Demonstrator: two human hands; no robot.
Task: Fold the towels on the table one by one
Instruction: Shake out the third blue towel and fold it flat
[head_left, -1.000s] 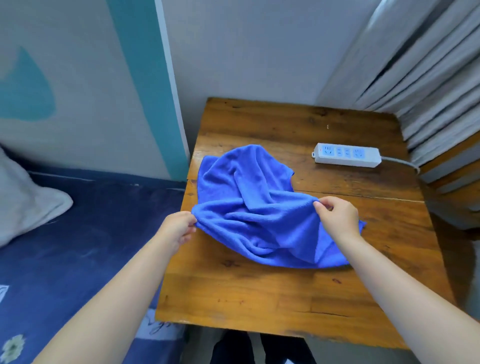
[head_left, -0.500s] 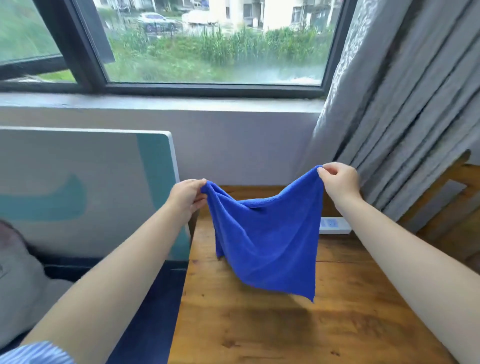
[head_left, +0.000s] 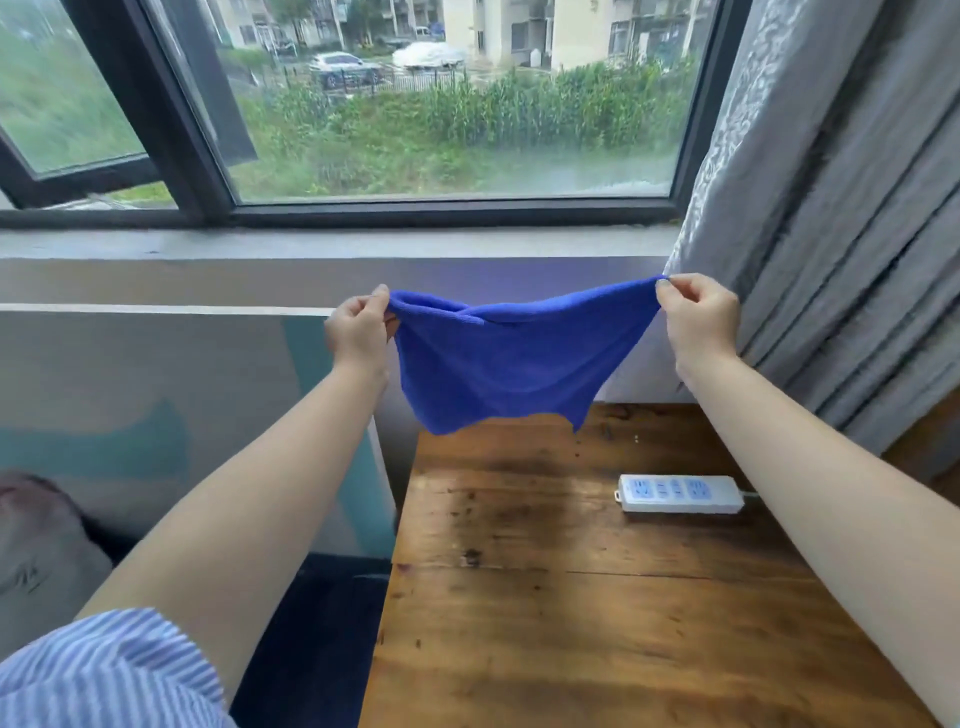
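I hold a blue towel (head_left: 506, 358) up in the air in front of me, stretched between both hands and hanging clear above the far edge of a wooden table (head_left: 597, 597). My left hand (head_left: 358, 330), at about 10 o'clock from the middle of the view, pinches the towel's upper left corner between thumb and curled fingers. My right hand (head_left: 698, 319), at about 2 o'clock, pinches the upper right corner the same way. The top edge sags a little between my hands, and the cloth drops in soft folds to two loose lower corners — neither touches the tabletop. Both forearms reach forward from the bottom corners of the view; a blue-and-white striped sleeve (head_left: 109, 675) shows at 7 o'clock. On the table, at about 4 o'clock and below my right hand, lies a white power strip (head_left: 680, 493) with its cord running off to the right. Behind the towel, at 12 o'clock, is a dark-framed window (head_left: 452, 210) looking onto green plants and parked cars — grey curtains (head_left: 841, 208) hang at 2 o'clock.
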